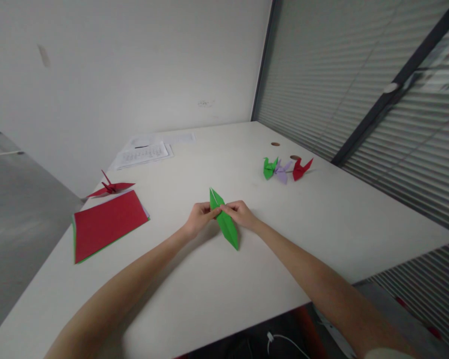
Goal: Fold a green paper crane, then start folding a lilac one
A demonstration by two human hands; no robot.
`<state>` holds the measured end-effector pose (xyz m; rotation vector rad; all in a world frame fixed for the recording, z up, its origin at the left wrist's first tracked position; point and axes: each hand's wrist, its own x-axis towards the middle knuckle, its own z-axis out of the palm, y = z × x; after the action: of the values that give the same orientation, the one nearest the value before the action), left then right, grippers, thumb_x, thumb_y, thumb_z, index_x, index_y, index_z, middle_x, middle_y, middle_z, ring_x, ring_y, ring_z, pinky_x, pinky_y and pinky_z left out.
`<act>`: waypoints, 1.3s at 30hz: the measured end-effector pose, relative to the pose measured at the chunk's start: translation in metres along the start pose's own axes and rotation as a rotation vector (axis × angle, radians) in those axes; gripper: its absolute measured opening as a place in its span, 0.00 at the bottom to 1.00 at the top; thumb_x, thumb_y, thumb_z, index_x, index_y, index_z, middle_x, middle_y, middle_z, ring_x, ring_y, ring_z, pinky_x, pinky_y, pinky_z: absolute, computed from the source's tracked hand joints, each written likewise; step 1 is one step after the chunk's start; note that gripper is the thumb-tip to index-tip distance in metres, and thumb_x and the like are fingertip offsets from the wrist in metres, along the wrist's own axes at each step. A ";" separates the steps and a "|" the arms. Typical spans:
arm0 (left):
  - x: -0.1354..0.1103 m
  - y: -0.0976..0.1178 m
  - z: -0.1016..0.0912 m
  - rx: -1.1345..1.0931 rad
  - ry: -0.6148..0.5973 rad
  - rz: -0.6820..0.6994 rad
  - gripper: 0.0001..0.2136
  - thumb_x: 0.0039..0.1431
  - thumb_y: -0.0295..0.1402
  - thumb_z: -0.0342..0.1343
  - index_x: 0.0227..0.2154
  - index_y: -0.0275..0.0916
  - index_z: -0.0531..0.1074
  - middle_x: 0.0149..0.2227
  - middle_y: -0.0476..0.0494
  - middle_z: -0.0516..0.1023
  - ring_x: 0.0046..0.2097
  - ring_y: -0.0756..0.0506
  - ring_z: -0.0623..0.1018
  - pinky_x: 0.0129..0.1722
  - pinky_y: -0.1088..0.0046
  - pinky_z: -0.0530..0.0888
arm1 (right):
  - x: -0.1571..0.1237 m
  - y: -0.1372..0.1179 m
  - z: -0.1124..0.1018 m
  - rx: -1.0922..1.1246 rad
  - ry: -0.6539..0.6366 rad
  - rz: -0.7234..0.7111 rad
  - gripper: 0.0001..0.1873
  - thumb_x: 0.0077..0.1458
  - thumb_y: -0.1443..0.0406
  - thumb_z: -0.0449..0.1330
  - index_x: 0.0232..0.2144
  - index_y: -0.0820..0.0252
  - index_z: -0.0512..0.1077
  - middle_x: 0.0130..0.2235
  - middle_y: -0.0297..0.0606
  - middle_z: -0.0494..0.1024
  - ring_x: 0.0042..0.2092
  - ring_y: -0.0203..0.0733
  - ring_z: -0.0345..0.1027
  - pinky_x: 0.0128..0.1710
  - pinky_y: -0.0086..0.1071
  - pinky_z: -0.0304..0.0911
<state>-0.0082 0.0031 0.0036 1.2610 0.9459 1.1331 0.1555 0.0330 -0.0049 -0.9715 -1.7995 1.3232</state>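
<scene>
A folded piece of green origami paper (227,227), long and diamond-shaped, is held over the middle of the white table. My left hand (201,217) grips its left edge, thumb on top and fingers behind. From the other side, my right hand (240,213) pinches the same paper near its centre, thumb lying across it. A white slit shows between the flaps at the upper tip. The lower tip points toward me and slightly right. Fingers behind the paper are partly hidden.
Left on the table (179,289) lie a stack of coloured paper (107,219), red on top, and a red paper crane (111,188). Printed sheets (144,154) lie farther back. Right stand green (270,168), lilac (282,172) and red (301,169) folded cranes near blinds (344,99).
</scene>
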 end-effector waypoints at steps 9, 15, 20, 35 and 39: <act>-0.005 -0.011 0.005 -0.025 -0.009 -0.129 0.21 0.46 0.49 0.64 0.25 0.31 0.76 0.23 0.43 0.74 0.25 0.51 0.70 0.26 0.73 0.66 | -0.001 0.005 0.006 -0.113 0.206 -0.105 0.30 0.52 0.42 0.52 0.13 0.59 0.59 0.18 0.30 0.54 0.23 0.32 0.47 0.22 0.30 0.44; -0.008 -0.011 0.007 -0.023 -0.077 -0.135 0.24 0.49 0.53 0.60 0.21 0.32 0.76 0.22 0.41 0.76 0.25 0.48 0.73 0.31 0.69 0.70 | 0.000 0.003 0.006 -0.077 0.249 -0.138 0.29 0.52 0.43 0.52 0.13 0.57 0.53 0.19 0.30 0.51 0.24 0.32 0.46 0.24 0.30 0.44; -0.007 -0.009 0.004 0.046 -0.119 -0.070 0.23 0.49 0.52 0.60 0.20 0.33 0.77 0.21 0.43 0.76 0.24 0.49 0.71 0.29 0.70 0.69 | 0.001 -0.004 0.003 0.039 0.288 -0.105 0.27 0.47 0.46 0.58 0.13 0.58 0.55 0.19 0.28 0.52 0.24 0.31 0.46 0.24 0.29 0.45; -0.012 -0.003 0.010 -0.037 -0.095 -0.227 0.23 0.44 0.49 0.65 0.29 0.29 0.80 0.30 0.33 0.81 0.27 0.45 0.78 0.31 0.68 0.73 | 0.001 0.000 0.003 0.389 -0.032 0.151 0.24 0.41 0.49 0.67 0.15 0.64 0.70 0.15 0.32 0.67 0.17 0.32 0.59 0.18 0.28 0.54; -0.013 -0.002 0.011 -0.051 -0.130 -0.210 0.22 0.46 0.49 0.64 0.28 0.30 0.80 0.29 0.35 0.81 0.27 0.46 0.78 0.31 0.69 0.74 | -0.002 -0.007 0.006 0.472 -0.066 0.169 0.24 0.42 0.49 0.66 0.15 0.64 0.69 0.13 0.31 0.68 0.14 0.31 0.57 0.14 0.28 0.52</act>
<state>0.0003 -0.0125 0.0022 1.1504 0.9223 0.8958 0.1503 0.0270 0.0001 -0.8340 -1.3741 1.7982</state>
